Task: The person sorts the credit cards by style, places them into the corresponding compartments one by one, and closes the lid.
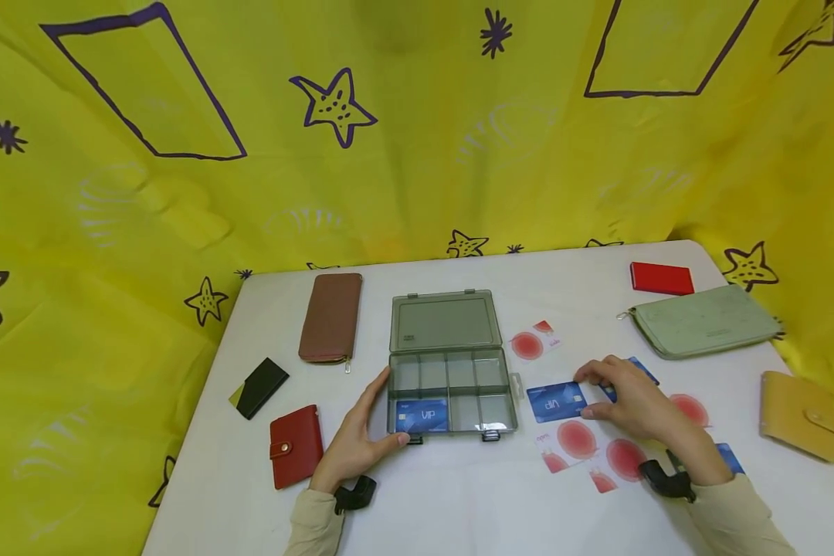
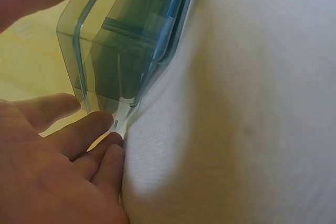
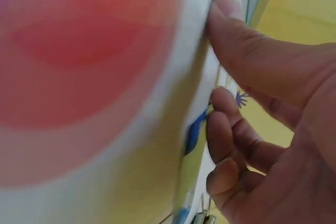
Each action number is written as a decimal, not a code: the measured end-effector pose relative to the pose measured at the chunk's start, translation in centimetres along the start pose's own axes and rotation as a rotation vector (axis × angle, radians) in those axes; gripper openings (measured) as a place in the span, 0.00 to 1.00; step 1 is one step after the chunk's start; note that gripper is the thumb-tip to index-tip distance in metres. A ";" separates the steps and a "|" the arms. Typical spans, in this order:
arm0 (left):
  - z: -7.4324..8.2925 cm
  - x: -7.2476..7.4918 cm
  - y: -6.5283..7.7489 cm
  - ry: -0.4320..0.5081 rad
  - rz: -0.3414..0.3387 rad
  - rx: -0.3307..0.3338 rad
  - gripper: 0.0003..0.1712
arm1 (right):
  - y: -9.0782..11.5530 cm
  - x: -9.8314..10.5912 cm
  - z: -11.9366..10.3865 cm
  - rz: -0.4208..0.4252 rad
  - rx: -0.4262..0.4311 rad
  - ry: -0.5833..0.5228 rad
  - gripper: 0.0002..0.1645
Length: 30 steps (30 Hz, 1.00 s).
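Note:
A clear grey compartment box (image 1: 448, 392) lies with its lid (image 1: 446, 323) folded back. One blue VIP card (image 1: 422, 415) is in its front left compartment. My left hand (image 1: 357, 440) holds the box's front left corner, thumb at the front edge and fingers along the side; the left wrist view shows those fingers (image 2: 89, 135) against the clear wall. Right of the box, my right hand (image 1: 628, 394) grips a second blue VIP card (image 1: 554, 402) at its right end, thumb and index finger at opposite edges. Another blue card (image 1: 642, 371) is partly hidden under that hand.
Red-and-white cards (image 1: 575, 439) lie scattered around the right hand. To the left are a brown wallet (image 1: 330, 318), a black card holder (image 1: 262, 388) and a red wallet (image 1: 296, 446). On the right sit a red case (image 1: 662, 278), a green wallet (image 1: 709, 320) and a yellow wallet (image 1: 798, 417).

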<state>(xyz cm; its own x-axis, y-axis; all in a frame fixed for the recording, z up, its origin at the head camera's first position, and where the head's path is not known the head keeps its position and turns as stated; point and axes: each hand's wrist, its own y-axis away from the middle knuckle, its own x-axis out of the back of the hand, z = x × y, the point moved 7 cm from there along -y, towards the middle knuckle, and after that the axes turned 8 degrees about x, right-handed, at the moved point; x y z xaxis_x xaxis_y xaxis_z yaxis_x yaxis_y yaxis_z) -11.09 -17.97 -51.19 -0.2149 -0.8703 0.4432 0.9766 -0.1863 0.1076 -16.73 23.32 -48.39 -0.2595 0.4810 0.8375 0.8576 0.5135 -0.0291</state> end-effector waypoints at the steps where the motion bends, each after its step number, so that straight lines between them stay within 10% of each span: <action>1: -0.1 0.0 0.0 0.002 -0.001 0.001 0.60 | -0.2 0.0 0.0 0.000 0.005 0.003 0.28; 9: -0.3 0.1 0.1 0.014 -0.001 0.006 0.60 | -0.9 0.3 -0.2 0.013 0.046 -0.091 0.23; 17: -0.3 0.1 0.2 0.016 -0.004 0.011 0.60 | -1.0 0.9 -2.0 0.066 0.198 -0.486 0.21; 30: -0.4 0.5 0.0 0.023 0.001 0.007 0.59 | -6.8 -2.5 -9.4 0.070 0.219 -0.689 0.22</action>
<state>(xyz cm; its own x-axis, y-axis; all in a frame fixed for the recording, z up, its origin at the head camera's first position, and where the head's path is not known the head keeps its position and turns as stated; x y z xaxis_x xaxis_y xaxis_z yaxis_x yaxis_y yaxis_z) -11.19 -18.54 -51.31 -0.2135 -0.8807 0.4229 0.9767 -0.1822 0.1137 -17.76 11.98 -45.14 -0.4900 0.8192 0.2982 0.7924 0.5611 -0.2392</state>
